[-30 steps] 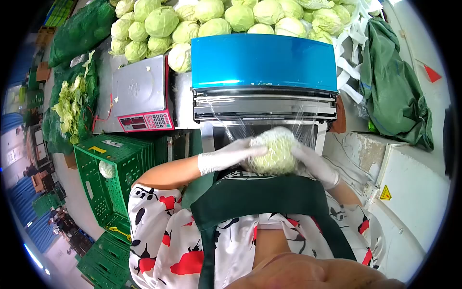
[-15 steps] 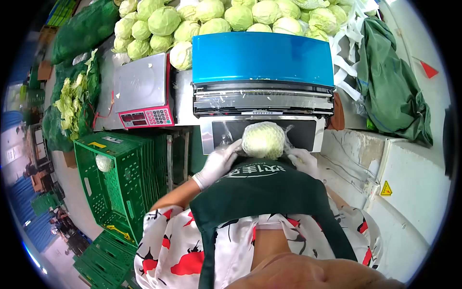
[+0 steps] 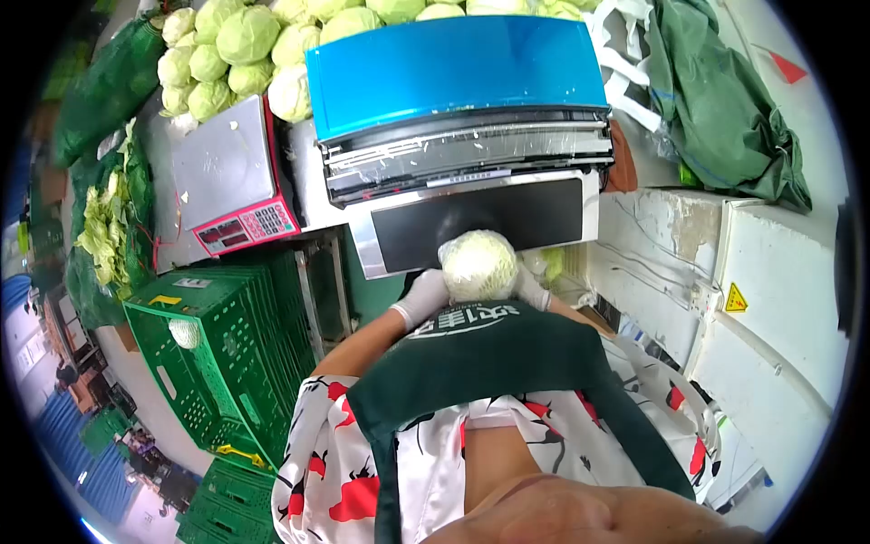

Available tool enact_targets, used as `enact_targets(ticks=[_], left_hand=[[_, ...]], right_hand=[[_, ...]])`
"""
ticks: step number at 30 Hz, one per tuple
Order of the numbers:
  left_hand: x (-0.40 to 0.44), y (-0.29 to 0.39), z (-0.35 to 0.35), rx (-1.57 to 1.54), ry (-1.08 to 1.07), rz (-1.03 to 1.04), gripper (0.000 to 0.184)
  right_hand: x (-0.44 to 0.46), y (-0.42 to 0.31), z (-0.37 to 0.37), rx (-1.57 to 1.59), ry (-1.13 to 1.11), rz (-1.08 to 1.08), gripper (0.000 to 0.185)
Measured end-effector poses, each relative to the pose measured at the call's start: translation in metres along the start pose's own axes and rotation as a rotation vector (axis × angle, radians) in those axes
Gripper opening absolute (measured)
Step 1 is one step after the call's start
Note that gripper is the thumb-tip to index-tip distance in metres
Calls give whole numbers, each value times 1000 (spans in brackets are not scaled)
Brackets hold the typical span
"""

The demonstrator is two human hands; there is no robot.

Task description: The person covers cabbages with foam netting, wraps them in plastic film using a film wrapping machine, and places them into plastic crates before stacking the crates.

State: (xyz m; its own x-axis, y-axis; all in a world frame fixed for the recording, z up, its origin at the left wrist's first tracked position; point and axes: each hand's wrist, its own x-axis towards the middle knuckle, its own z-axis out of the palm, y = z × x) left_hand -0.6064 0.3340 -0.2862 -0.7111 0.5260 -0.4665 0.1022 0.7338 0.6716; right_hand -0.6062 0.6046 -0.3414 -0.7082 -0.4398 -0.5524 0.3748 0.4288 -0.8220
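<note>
One wrapped cabbage [image 3: 480, 263], held between two white-gloved hands; clock read from it, 12 toward the top of the view. Cabbage pale green, mesh and shiny clear film over it; just above the dark green apron [image 3: 480, 363] at 6 o'clock, its upper part overlapping, in this view, the near edge of a black plate [image 3: 521, 210]. Left hand [image 3: 424, 297] at 8 o'clock, pressed to the cabbage's side; fingers mostly hidden, spread cannot be told. Right hand [image 3: 533, 288] at 4 o'clock, against the opposite side; fingers likewise out of sight behind the cabbage. Pale green leafy matter [image 3: 549, 263] near 3 o'clock, just beyond the right hand, too covered to identify. Machine with blue cover [image 3: 458, 72] at 12 o'clock, behind the plate. Scale [image 3: 227, 168], steel top and pinkish-red base with keypad, toward 10 o'clock. Whole cabbages [image 3: 246, 36] heaped from between 10 and 11 round to 12, past the scale and the blue cover. Loose leaves [image 3: 107, 227] on green netting at 9 o'clock. Green crate [image 3: 227, 335] between 8 and 9, one netted cabbage [image 3: 185, 334] showing in it. Green cloth [image 3: 725, 109] bunched at 2 o'clock. Yellow warning triangle [image 3: 736, 297] on a white panel at 3.
</note>
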Motion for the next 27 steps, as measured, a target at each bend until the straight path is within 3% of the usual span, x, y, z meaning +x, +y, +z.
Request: enact_targets(ticks=[1, 3, 5, 6, 7, 9, 11, 12, 13, 14, 15, 16, 17, 18, 19, 20, 22, 23, 25, 27], left_hand=[[3, -6, 14, 51, 236, 168, 14], [-3, 12, -26, 124, 147, 199, 8], [-3, 21, -67, 275, 430, 478, 19], [1, 39, -90, -155, 614, 309, 23], [1, 76, -130, -586, 782, 143, 26], [5, 113, -172, -1073, 710, 67, 42], [20, 109, -171, -831, 684, 188, 56], [17, 105, -172, -714, 652, 326, 59], [4, 101, -171, -1093, 292, 363, 57], [-11, 101, -174, -1426, -52, 264, 61], [-18, 85, -166, -1741, -348, 208, 67], [-26, 76, -155, -1983, -296, 25, 66], [-36, 70, -158, -2027, -113, 4, 64], [-43, 39, -147, -1972, 130, -111, 62], [-63, 31, -151, -1575, 530, -5, 62], [-82, 4, -149, -1683, 752, 181, 57], [-146, -44, -177, -1880, 1143, 39, 70], [-179, -68, -191, -1930, 1353, -26, 78], [-240, -50, -234, -1703, 1715, -24, 72], [-278, -18, -268, -1406, 2142, -167, 69]], right_hand=[[4, -31, 2, 11, -3, -176, 36], [2, -111, 6, 26, -18, -525, 37], [4, -148, -9, 692, -367, -235, 31], [5, -166, -17, 982, -463, -34, 29], [2, -212, -28, 1364, -614, 298, 25], [17, -220, -28, 918, -482, 27, 22], [20, -242, -37, 451, -289, -263, 19], [25, -240, -49, -94, 91, -242, 17], [35, -241, -63, -271, 363, -497, 17], [49, -253, -84, -317, 566, -662, 17], [71, -258, -109, -111, 577, -576, 20], [76, -302, -132, -16, 596, -432, 28], [115, -303, -162, 102, 618, -563, 39], [146, -318, -185, 26, 709, -580, 48], [176, -337, -205, 94, 684, -525, 62], [221, -343, -228, 91, 674, -589, 80], [302, -364, -264, -4, 743, -507, 101], [306, -393, -261, 4, 755, -500, 102], [387, -399, -290, 56, 555, -598, 117], [402, -427, -283, 74, 647, -510, 126]])
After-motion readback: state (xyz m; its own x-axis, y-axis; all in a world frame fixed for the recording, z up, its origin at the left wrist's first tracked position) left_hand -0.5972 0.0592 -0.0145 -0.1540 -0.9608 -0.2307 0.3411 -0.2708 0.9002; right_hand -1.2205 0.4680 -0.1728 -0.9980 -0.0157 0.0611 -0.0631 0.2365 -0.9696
